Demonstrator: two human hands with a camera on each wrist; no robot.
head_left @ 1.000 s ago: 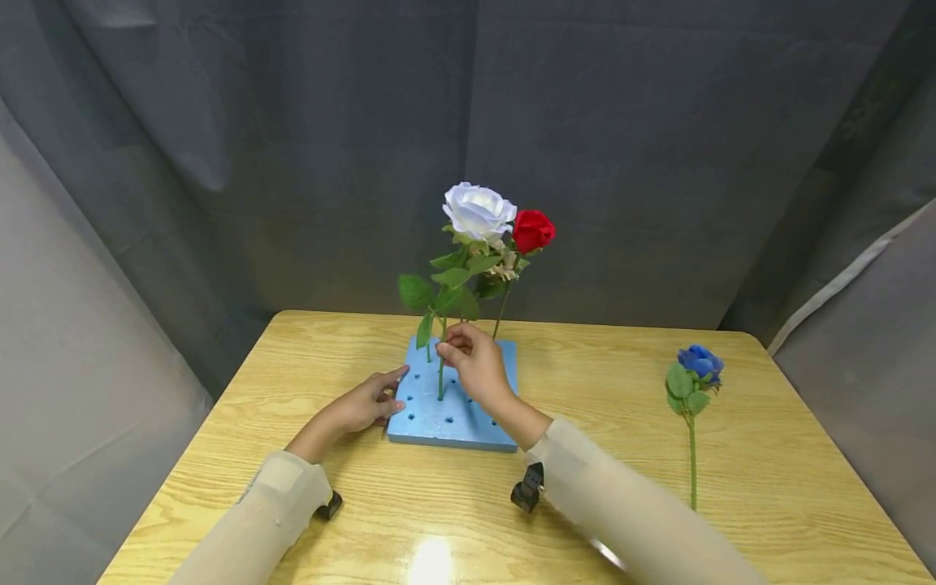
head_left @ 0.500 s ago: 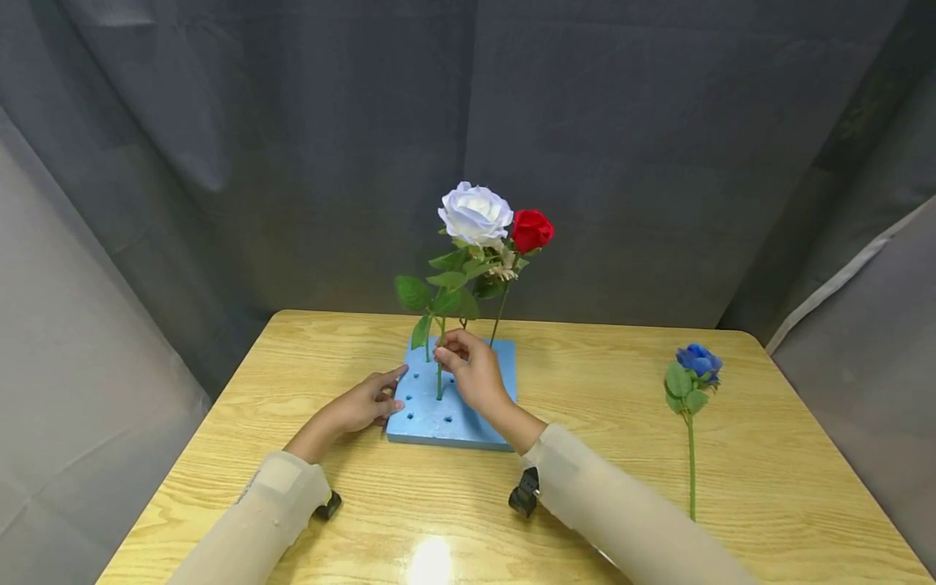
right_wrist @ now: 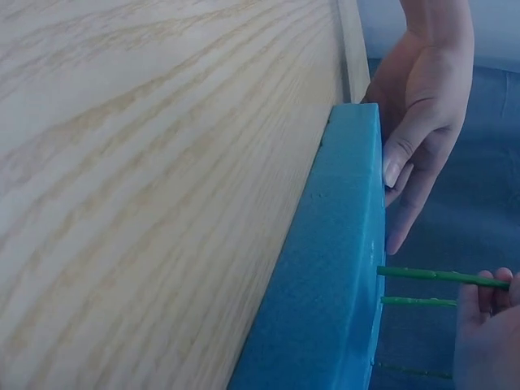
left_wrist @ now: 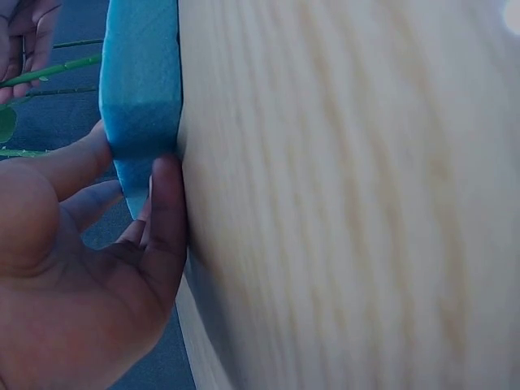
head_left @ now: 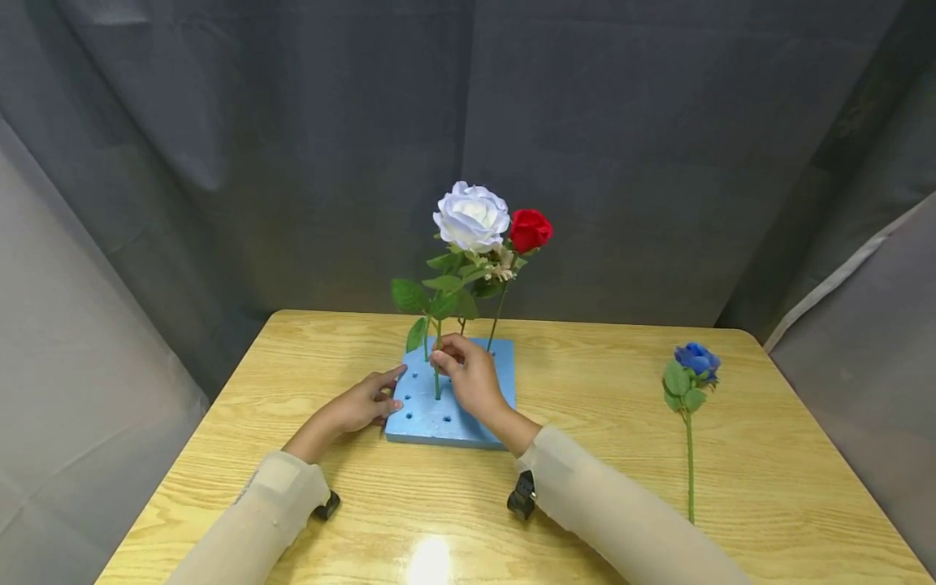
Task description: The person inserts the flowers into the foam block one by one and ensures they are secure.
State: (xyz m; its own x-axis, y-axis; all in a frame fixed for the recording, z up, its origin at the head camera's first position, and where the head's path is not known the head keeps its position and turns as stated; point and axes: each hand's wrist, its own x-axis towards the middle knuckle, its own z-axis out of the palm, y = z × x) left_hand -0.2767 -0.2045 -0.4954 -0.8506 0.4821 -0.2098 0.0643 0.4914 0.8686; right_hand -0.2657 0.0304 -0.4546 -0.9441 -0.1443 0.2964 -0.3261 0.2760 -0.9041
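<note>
Red rose (head_left: 530, 231) and cream flowers (head_left: 503, 265) appear already standing towards the back edge of the blue block (head_left: 422, 427) on the worktop (head_left: 600, 390); the right hand (head_left: 475, 382) pinches the upright white rose (head_left: 471, 218) by its stem, whose foot meets the block nearer its left edge, where the left hand (head_left: 363, 404) rests, fingers loosely extended; the blue rose (head_left: 697, 361) lies unplaced near the worktop's right edge, while leaves and the right hand hide some holes
</note>
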